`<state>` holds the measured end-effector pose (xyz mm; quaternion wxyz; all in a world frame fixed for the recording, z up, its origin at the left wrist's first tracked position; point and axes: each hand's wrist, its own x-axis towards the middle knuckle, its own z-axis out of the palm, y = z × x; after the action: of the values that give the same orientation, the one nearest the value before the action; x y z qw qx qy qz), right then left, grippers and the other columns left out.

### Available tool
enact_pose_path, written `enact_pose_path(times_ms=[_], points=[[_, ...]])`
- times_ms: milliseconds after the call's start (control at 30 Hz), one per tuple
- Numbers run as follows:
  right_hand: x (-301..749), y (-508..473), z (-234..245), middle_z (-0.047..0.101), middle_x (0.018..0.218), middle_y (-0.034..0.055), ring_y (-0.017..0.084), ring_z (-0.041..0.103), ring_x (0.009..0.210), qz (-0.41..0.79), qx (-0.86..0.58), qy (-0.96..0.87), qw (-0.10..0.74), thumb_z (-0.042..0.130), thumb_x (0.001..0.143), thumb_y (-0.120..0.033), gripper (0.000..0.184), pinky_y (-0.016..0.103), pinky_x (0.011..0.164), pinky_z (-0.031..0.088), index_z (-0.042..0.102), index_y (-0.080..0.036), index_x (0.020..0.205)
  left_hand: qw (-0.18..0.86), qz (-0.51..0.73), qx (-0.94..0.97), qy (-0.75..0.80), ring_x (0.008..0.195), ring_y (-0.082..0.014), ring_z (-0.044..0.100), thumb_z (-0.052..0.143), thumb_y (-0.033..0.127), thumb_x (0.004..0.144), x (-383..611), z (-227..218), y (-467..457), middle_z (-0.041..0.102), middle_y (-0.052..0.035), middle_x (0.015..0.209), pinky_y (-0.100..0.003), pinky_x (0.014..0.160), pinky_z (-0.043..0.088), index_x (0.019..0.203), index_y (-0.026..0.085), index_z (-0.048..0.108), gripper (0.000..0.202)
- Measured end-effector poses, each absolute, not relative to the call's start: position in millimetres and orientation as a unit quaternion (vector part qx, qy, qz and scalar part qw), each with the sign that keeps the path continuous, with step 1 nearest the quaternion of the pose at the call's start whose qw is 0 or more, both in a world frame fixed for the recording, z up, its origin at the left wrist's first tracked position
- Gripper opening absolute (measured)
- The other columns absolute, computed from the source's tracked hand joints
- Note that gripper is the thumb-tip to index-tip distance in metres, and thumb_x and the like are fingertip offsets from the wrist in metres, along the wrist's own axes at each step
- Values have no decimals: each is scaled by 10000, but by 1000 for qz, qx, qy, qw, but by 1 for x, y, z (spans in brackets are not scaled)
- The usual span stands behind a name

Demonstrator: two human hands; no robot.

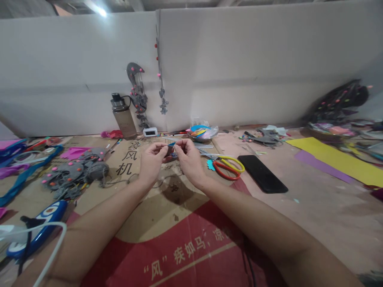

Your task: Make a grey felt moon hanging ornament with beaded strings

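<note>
My left hand (153,158) and my right hand (188,160) meet over the cardboard. Thumbs and fingers of both are pinched on a small, thin, dark-blue piece (171,146), whose kind is too small to make out. A grey cord (161,181) runs across the cardboard below the hands. To the right of my right hand lie scissors (229,166) with one red and one yellow handle loop, their blades pointing toward the hand. A small turquoise cut-out (211,165) sits beside them.
Red and brown printed cardboard (179,247) covers the table. Left are grey felt pieces with coloured balls (74,169) and a blue oval object (54,217). Behind stand a bottle (124,121) and a bowl of scraps (203,133). Right lie a black phone (263,174) and a yellow sheet (335,157).
</note>
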<state>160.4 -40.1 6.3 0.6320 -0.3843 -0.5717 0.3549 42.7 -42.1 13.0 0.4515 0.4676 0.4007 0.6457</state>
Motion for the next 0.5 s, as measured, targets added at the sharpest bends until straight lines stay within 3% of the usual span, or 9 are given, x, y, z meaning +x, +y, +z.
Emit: enact_pose_path(times_ms=[500], points=[[164,-35,5,542,715,-16,118,475,651,406,-389,-563,605,514,781,-351,169,242,623,406,559,-188,774,513,634,437,380,734,-141,615,742,296,635,44,15,-46,633,-13,802,-303,635,575,770,153,634,225]])
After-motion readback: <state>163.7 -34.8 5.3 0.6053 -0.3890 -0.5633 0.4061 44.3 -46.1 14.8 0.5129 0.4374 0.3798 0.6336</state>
